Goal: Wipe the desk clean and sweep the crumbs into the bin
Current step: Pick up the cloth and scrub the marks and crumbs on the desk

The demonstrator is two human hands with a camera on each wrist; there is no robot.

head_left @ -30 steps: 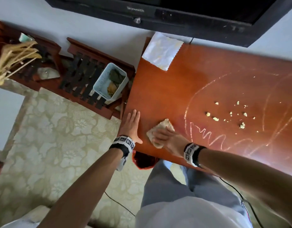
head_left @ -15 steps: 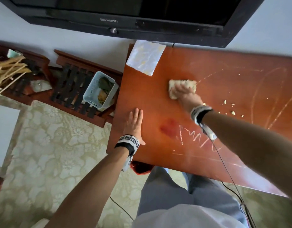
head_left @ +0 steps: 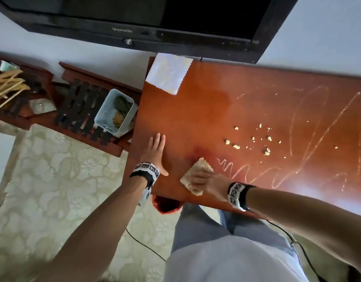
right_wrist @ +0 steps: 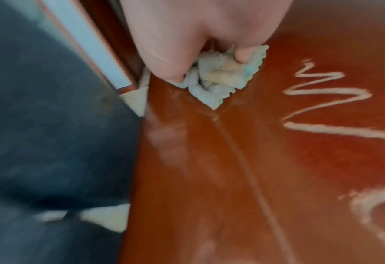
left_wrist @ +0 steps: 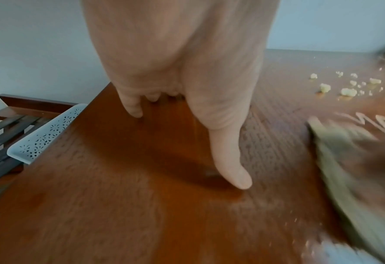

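Both hands are on my glossy red-brown desk [head_left: 226, 110]: left hand [head_left: 155, 153] flat, fingers straight, near the left edge; right hand [head_left: 206, 183] gripping a crumpled pale cloth [head_left: 196, 171] by the front edge. Beyond lie chalky zigzag marks [head_left: 246, 171], lumpy yellow crumbs [head_left: 257, 141], and a perforated pale-blue bin [head_left: 114, 110].
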